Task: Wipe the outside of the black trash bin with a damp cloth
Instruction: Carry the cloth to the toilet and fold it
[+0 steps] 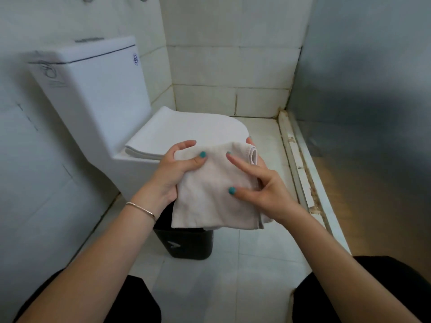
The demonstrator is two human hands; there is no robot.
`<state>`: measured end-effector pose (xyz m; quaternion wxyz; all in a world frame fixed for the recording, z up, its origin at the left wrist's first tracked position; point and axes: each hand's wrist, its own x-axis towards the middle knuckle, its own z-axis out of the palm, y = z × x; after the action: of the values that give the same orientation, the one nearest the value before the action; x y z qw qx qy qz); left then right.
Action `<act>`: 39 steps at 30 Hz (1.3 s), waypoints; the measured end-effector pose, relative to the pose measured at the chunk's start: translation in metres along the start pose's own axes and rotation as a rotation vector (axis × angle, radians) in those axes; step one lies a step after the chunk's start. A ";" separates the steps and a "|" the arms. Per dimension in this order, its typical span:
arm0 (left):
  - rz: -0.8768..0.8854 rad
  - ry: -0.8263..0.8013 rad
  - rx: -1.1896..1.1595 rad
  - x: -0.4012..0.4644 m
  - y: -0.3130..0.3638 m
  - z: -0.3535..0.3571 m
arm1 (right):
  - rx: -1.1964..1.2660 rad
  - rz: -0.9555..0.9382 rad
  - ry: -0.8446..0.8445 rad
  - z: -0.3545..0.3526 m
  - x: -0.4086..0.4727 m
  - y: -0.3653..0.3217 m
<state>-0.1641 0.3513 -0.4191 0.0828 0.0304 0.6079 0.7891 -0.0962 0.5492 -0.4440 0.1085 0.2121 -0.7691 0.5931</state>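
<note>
A pale folded cloth [214, 187] is shown held in mid-air between both hands, in front of a white toilet [121, 108] and above a tiled floor [245, 276]. The left hand [172, 173] is closed on the cloth's upper left edge, with the thumb pressed over the top face and the fingers curled behind it. The right hand [258, 185] is laid against the cloth's right side: the index finger is extended flat across the fabric, the thumb is pressed lower down, and the remaining fingers are wrapped behind the folded edge, so that the cloth is pinched there. The black trash bin [186, 243] is seen directly below both hands, on the floor beside the toilet base; its upper part is hidden behind the hanging cloth and the left wrist, on which a thin bracelet [141, 209] is worn. The bin is not touched by the cloth, so no wiping is judged to be under way yet. Two risks are judged to follow. The loose lower layers could unfold during the descent, leaving only a thin, bunched pad against the bin wall. The light bin, unbraced by either hand, could slide or tip under sideways pressure. Whether the cloth is damp cannot be told.
</note>
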 end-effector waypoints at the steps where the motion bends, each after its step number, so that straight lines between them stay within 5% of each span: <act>1: 0.015 0.013 0.010 -0.002 0.004 0.001 | 0.055 0.065 -0.033 -0.003 0.000 -0.005; 13: 0.115 0.027 0.006 -0.015 0.042 0.028 | 0.697 0.212 0.045 -0.005 -0.012 -0.030; 20: 0.114 0.005 -0.004 -0.003 0.021 0.025 | 0.354 0.185 0.048 0.005 -0.004 -0.010; 30: 0.390 -0.180 0.628 0.025 -0.024 -0.012 | 0.240 0.252 0.164 0.001 -0.001 0.018; 35: 0.349 -0.419 0.897 0.044 -0.046 -0.029 | 0.074 0.335 0.276 -0.006 0.000 0.025; 39: 0.154 -0.419 1.121 0.055 -0.098 -0.052 | -0.003 0.448 0.475 -0.020 0.004 0.024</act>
<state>-0.2170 0.3356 -0.5299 0.1147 0.2683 0.8979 0.3296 -0.1123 0.5723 -0.4580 0.1518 -0.1068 -0.7506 0.6341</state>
